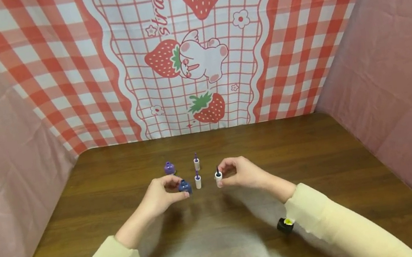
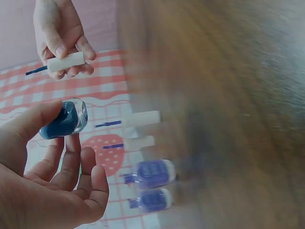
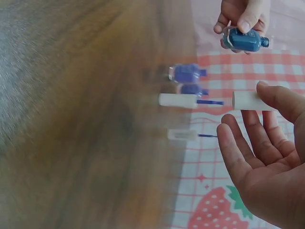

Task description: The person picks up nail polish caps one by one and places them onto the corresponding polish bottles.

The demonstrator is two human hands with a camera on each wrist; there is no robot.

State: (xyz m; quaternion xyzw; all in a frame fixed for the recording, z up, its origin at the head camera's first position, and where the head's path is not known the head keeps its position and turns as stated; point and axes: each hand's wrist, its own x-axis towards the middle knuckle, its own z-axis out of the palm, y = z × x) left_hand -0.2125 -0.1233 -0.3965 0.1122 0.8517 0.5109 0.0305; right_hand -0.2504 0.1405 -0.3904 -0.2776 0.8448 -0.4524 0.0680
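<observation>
My left hand [image 1: 161, 194] pinches a dark blue nail polish bottle [image 1: 184, 187] between thumb and fingers, its neck uncapped. In the left wrist view the bottle [image 2: 61, 121] has clear glass at its base. A white brush cap [image 1: 219, 181] is held by thumb and fingers of my right hand [image 1: 246, 173], its dark blue brush pointing up. Between the hands stands another white brush cap [image 1: 198, 182] with a purple brush upward. A similar white cap [image 1: 197, 164] stands farther back.
Behind my left hand sits an open purple nail polish bottle [image 1: 169, 168]. A second purple bottle [image 2: 151, 200] shows beside it in the left wrist view. The brown wooden table [image 1: 224, 242] meets a strawberry-print cloth [image 1: 202, 79] at the back, with pink cloth at both sides.
</observation>
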